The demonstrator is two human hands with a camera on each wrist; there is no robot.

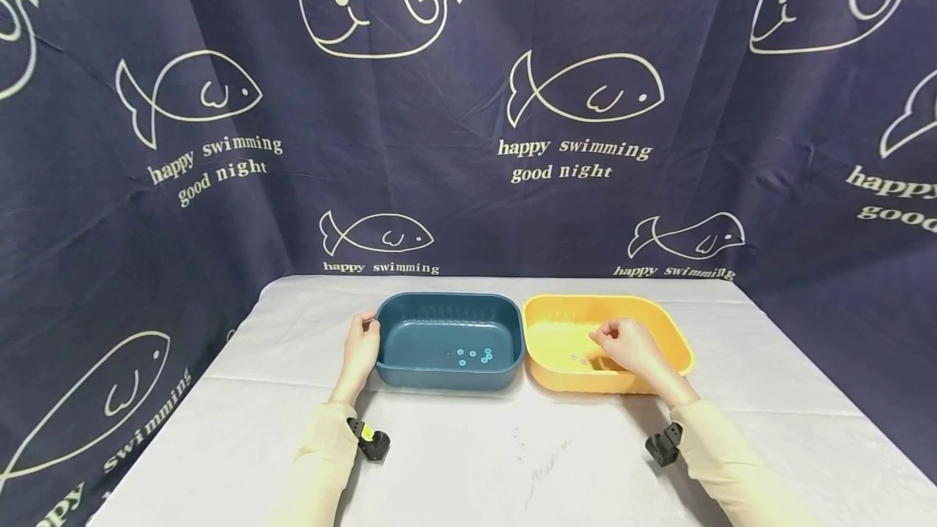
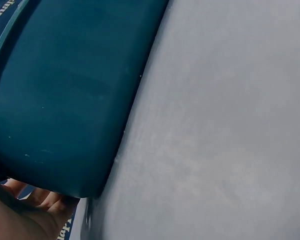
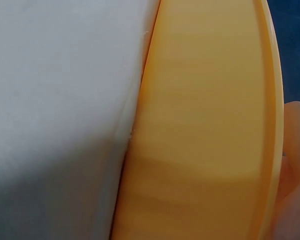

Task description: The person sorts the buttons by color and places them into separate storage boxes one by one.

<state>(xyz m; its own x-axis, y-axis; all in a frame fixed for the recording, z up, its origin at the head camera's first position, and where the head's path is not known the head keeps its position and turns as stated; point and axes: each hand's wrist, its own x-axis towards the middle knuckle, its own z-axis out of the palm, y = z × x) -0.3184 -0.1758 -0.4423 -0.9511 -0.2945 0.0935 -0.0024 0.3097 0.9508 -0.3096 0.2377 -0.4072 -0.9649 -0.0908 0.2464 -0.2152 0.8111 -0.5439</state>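
My left hand (image 1: 360,350) grips the left end of a dark teal plastic bin (image 1: 424,376); in the left wrist view its fingers (image 2: 42,197) lie along the bin's outer end. Several small light-blue ring-like pieces (image 1: 472,354) lie on the bin's floor, toward the right. My right hand (image 1: 628,342) is over a yellow plastic bin (image 1: 578,381), fingers bent and thumb close to the index finger. Whether something tiny is between them cannot be made out. A few small pale pieces (image 1: 574,357) lie on the yellow bin's floor just below that hand, which is mostly hidden in the right wrist view.
Both bins stand side by side on a table with a white cloth (image 1: 468,462). Faint small marks (image 1: 518,446) show on the cloth in front of them. A dark blue curtain (image 1: 468,185) with fish drawings hangs behind. Each wrist carries a black camera (image 1: 664,444).
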